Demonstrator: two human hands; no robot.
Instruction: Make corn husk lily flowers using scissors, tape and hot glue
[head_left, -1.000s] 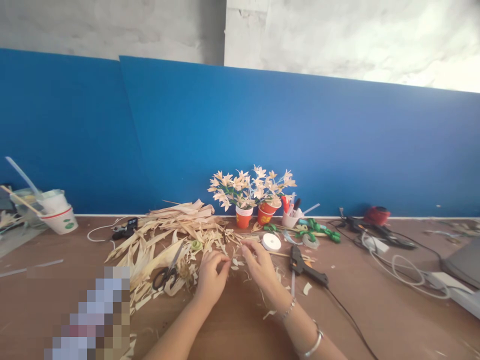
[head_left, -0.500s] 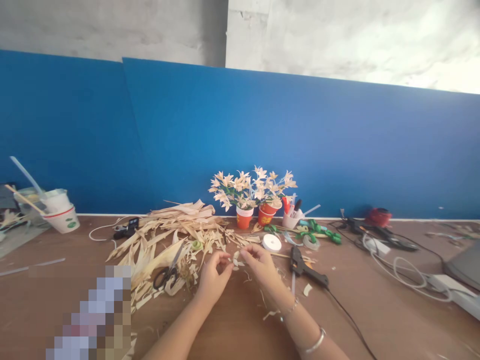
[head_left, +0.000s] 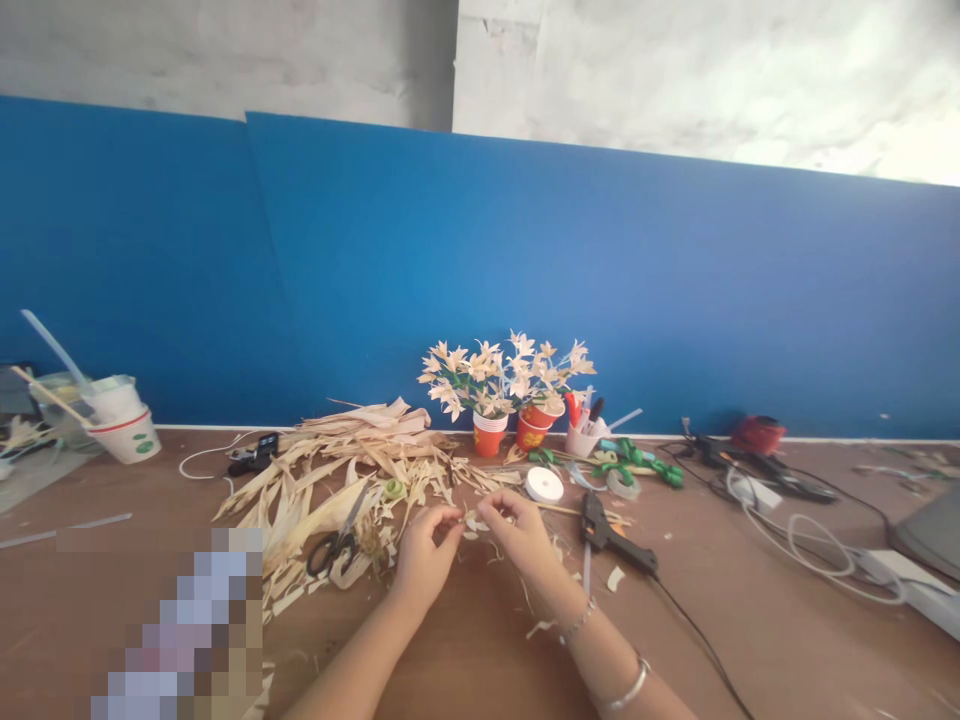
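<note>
Thumb and fingertips of my left hand (head_left: 429, 548) are pinched together. Facing it, my right hand (head_left: 517, 535), with bracelets at the wrist, is closed in a pinch too. Between the fingertips shows a small pale piece of husk (head_left: 472, 521); its exact shape is too small to make out. Left of my hands lies a heap of dried husks (head_left: 315, 500), with black-handled scissors (head_left: 330, 552) on it. A white tape roll (head_left: 544, 484) sits just beyond my right hand. To the right rests a black glue gun (head_left: 611, 535), its cord running toward me.
Husk flowers (head_left: 495, 375) stand in red paper cups (head_left: 489, 440) at the back. Beside them are a white cup of pens (head_left: 581, 440) and green tape (head_left: 630, 465). White cables (head_left: 802, 540) lie at right, a paper cup (head_left: 129, 440) at far left.
My hands have drawn closer together. The fingers of my left hand, slightly apart half a second ago, have come together at the small husk piece.
</note>
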